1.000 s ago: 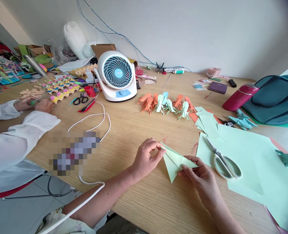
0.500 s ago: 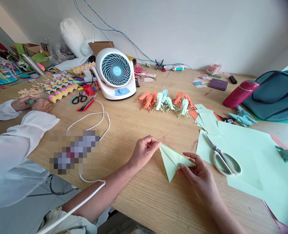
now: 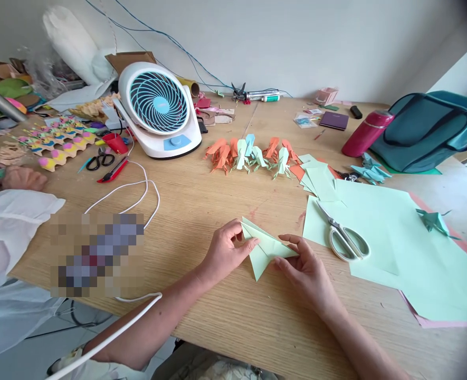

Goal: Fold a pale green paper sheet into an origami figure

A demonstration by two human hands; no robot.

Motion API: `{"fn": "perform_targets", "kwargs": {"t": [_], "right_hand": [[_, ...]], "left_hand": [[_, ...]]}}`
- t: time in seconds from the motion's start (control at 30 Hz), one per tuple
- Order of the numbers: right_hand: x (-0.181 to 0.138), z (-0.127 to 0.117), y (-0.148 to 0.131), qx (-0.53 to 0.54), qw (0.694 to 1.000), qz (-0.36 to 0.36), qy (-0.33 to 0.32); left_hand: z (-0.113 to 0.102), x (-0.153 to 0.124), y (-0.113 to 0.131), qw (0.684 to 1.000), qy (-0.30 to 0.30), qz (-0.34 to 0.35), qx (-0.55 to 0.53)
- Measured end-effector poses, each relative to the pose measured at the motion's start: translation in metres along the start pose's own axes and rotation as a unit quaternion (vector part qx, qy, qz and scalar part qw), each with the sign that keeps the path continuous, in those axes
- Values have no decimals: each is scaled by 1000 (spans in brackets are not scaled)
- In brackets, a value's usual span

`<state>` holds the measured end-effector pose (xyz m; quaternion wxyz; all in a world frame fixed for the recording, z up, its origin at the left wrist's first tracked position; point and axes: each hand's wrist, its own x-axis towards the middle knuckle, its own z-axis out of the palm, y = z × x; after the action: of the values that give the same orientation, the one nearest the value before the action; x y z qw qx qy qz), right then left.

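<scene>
A pale green folded paper (image 3: 264,248), roughly triangular with one point hanging down, is held above the table between both hands. My left hand (image 3: 228,247) pinches its upper left part, thumb lying over the front face. At its right corner, my right hand (image 3: 306,269) grips the paper between thumb and fingers. White-handled scissors (image 3: 344,236) lie to the right on large pale green sheets (image 3: 379,221). Behind the hands stand several folded paper figures in orange (image 3: 222,154) and pale green (image 3: 283,161).
A white fan (image 3: 158,113) stands at the back left. Left of me, a co-worker's hands (image 3: 23,178) hold something small and green. A white cable (image 3: 148,203) crosses the table. A pink bottle (image 3: 367,133) and teal bag (image 3: 427,132) stand at right.
My left thumb has slid from the paper's top corner onto its face. My right hand keeps its grip at the right corner. The camera view has turned to the right.
</scene>
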<state>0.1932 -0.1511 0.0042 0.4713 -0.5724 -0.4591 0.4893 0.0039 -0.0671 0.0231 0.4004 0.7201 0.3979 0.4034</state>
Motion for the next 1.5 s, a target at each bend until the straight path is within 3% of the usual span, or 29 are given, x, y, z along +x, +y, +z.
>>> {"fn": "perform_targets", "kwargs": {"t": [0.13, 0.27, 0.43, 0.63, 0.73, 0.87, 0.97, 1.1, 1.2, 1.37, 1.5], "right_hand": [[2, -1, 3, 16, 999, -42, -15], [2, -2, 1, -5, 999, -52, 10], [0, -4, -3, -133, 989, -54, 34], [-3, -4, -4, -261, 962, -78, -24], [-5, -6, -5, -337, 934, -116, -21], [-9, -8, -10, -354, 907, -229, 2], [-10, -6, -13, -345, 887, -302, -57], [-9, -2, -11, -379, 849, -337, -152], [-7, -3, -8, -399, 837, -330, -178], [-7, -4, -11, -396, 840, -309, -205], [-8, -4, -12, -373, 839, -320, -235]], "left_hand": [[-3, 0, 0, 1000, 14, -15, -9], [-5, -3, 1, 999, -9, -49, -15], [-5, -6, 10, 991, -93, -92, -34], [-3, -5, 14, 982, -135, -129, 16], [-11, 2, 12, 982, -138, -125, 45], [-20, 9, 11, 968, -200, -95, 118], [-20, 8, 10, 957, -241, -89, 137], [-15, 2, 9, 944, -288, -95, 133], [-13, -1, 7, 942, -280, -99, 155], [-7, -3, 7, 965, -201, -61, 156], [-2, -5, 7, 967, -202, -59, 147]]}}
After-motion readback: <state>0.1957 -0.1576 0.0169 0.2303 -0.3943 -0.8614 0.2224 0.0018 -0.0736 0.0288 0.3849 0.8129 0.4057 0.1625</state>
